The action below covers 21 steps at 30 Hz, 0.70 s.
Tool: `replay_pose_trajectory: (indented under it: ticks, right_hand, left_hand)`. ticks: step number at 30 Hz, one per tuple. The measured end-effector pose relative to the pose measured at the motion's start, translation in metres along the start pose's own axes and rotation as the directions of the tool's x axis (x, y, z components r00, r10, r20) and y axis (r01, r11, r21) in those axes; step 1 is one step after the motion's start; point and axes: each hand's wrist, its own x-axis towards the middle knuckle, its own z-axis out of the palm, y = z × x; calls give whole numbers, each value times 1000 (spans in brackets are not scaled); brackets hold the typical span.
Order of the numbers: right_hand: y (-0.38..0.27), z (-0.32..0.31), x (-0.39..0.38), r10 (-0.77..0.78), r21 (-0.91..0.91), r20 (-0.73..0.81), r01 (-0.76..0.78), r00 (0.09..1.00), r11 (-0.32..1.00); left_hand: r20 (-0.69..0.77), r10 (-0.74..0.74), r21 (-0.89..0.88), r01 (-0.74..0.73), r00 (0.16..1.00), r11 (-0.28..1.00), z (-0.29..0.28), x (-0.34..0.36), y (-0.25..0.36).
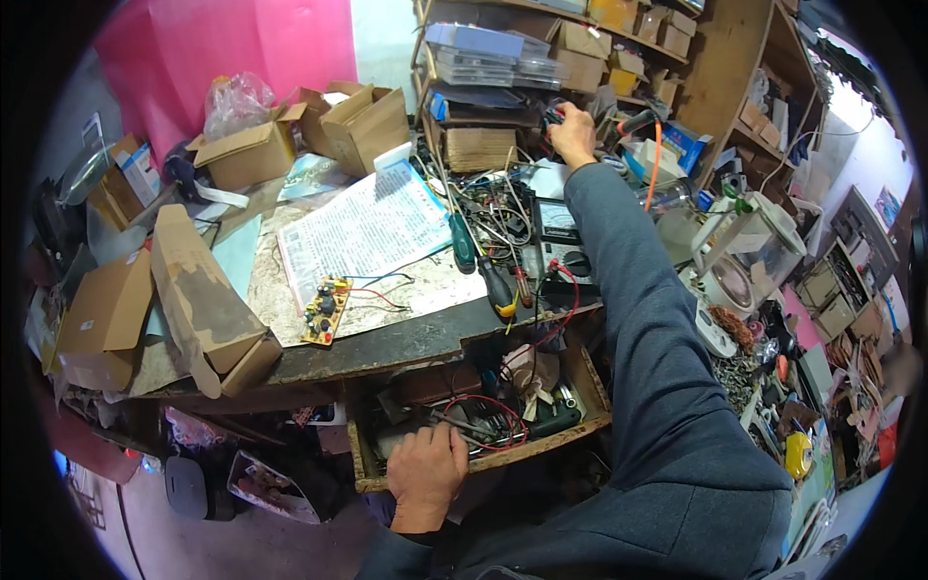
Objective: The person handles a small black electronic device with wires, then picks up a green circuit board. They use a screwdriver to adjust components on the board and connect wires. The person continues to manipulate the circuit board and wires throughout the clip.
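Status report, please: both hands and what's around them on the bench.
Left hand rests on open drawer edge, holding nothing. Right hand reaches far into shelf clutter; grasp unclear. Screwdrivers, multimeter, circuit board lie between.

The one camera sat on the person's head and looked down, close over the messy worktop (pixel 406 338). Its round picture bent the edges near the rim.
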Motion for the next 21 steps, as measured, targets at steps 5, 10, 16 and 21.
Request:
replay_pose_trajectory:
  ticks: [5, 10, 16, 21]
  right_hand:
    - [6, 9, -6, 12, -67, 87, -6, 996, 998]
    - [3, 0, -1, 16, -163, 163, 11, 986, 987]
    - [11, -14, -3, 30, -108, 199, -9, 979, 994]
    - [8, -10, -18, 11, -76, 131, -1, 991, 997]
  left_hand:
    - [-18, 18, 18, -18, 1000, 1000, 1, -1, -1]
    - [32, -5, 12, 5, 999, 1000, -2, 1, 3]
    - [19, 2, 9, -2, 1000, 1000, 1, 2, 2]
    - [26, -7, 5, 7, 1000, 1000, 0, 2, 2]
